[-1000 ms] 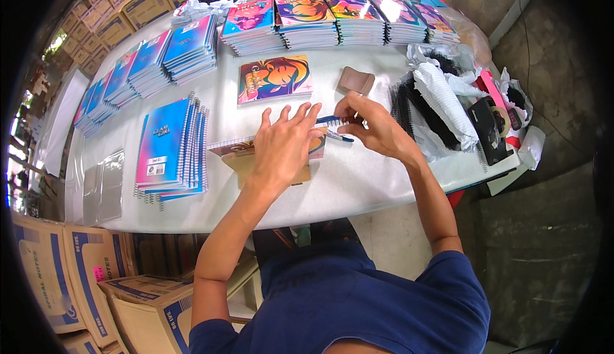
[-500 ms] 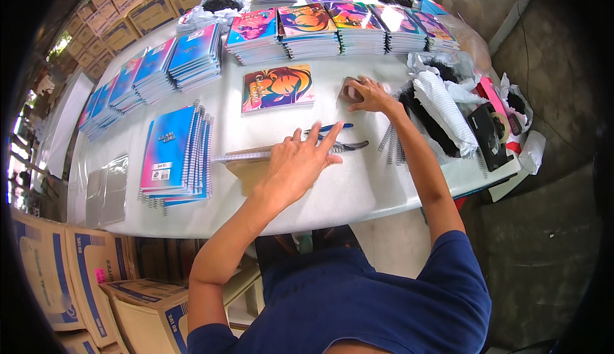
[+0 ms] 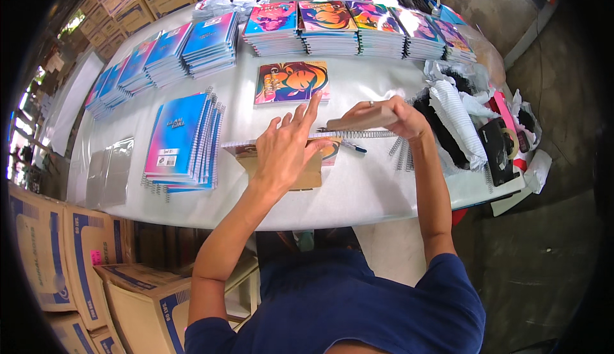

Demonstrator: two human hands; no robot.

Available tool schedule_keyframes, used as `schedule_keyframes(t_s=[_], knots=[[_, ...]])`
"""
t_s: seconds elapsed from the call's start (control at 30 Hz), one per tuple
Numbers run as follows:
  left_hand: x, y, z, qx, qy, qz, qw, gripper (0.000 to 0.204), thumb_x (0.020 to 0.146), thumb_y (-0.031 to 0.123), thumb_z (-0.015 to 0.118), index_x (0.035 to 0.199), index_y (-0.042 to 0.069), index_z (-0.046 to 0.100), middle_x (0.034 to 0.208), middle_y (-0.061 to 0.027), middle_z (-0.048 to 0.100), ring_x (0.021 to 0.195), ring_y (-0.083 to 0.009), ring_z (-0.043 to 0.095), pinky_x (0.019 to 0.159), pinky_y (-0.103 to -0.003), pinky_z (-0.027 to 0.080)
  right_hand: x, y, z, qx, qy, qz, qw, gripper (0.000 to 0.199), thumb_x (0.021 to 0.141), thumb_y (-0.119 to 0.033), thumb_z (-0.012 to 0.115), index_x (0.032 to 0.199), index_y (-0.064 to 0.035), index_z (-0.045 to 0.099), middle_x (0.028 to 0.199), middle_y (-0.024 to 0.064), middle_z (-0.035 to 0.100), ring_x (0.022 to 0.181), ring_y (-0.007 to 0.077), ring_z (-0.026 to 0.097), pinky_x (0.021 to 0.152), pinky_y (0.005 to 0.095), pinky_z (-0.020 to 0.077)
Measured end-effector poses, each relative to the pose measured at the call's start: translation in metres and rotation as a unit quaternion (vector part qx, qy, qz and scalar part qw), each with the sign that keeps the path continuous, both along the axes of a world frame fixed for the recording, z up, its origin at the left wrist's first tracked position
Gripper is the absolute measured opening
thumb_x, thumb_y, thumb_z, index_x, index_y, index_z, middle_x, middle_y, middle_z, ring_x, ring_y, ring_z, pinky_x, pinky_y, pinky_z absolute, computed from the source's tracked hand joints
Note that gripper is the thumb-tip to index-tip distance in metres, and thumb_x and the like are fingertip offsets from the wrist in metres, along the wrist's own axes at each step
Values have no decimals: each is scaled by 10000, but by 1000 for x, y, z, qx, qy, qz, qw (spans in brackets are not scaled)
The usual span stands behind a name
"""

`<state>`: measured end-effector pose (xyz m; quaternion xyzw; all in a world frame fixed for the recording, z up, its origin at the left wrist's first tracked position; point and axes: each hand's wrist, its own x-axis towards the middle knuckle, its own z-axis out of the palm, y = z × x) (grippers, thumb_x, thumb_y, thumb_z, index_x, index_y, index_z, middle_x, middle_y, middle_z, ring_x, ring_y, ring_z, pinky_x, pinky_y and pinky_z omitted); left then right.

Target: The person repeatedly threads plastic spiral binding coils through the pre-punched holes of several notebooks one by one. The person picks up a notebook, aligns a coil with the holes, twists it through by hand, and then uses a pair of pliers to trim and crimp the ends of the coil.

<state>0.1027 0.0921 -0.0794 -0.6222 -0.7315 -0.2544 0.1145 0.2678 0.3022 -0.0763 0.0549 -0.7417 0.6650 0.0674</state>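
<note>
My left hand (image 3: 284, 146) lies with fingers stretched and apart over a notebook block (image 3: 243, 143) with a light page edge. Brown cardboard (image 3: 306, 180) shows below it. A wire spiral coil (image 3: 377, 134) sticks out from the right end of the notebook block. My right hand (image 3: 404, 118) is closed on a flat brown block (image 3: 363, 120), held just above the coil. Partly hidden near my left thumb is a dark-blue tool or pen (image 3: 355, 147). Just beyond my left fingertips lies a notebook with a colourful illustrated cover (image 3: 292, 82).
Spiral-bound blue-pink notebooks (image 3: 176, 140) are stacked at left. Rows of notebook stacks (image 3: 329, 24) line the far side. At right lie loose coils (image 3: 401, 152), white wrapping (image 3: 457, 120) and a black tape dispenser (image 3: 495, 149). Cartons (image 3: 147, 309) stand below the table's left side.
My right hand has picked up the brown block from the table and brought it nearer, over the coil beside the notebook block. My left hand stays on the notebook block. The view has shifted slightly.
</note>
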Motion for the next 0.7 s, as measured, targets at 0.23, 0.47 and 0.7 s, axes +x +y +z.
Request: schedule_keyframes(t_s=[0.23, 0.47, 0.7], knots=[[-3, -3, 4, -26, -12, 25, 999, 954, 683, 533, 702, 1481, 237, 272, 1214, -108, 625, 940, -287, 662, 902, -422, 504, -4, -13, -6, -256, 66, 2, 965, 585, 867, -491, 609, 1006, 71, 691, 1134, 180, 648, 1046, 258, 581, 906, 365, 446], [-10, -12, 2, 1, 2, 30, 1000, 979, 664, 526, 717, 1484, 242, 263, 1198, -93, 633, 955, -288, 655, 930, -429, 486, -17, -25, -21, -320, 27, -42, 946, 598, 820, -500, 668, 1039, 56, 681, 1148, 179, 637, 1065, 258, 570, 950, 359, 417], [-17, -21, 2, 1, 14, 58, 998, 992, 649, 508, 738, 1482, 258, 263, 1180, -92, 638, 986, -269, 645, 948, -421, 476, -29, -31, -9, -164, -46, -28, 985, 512, 861, -410, 650, 1046, 67, 672, 1215, 162, 600, 1119, 261, 543, 1009, 358, 368]])
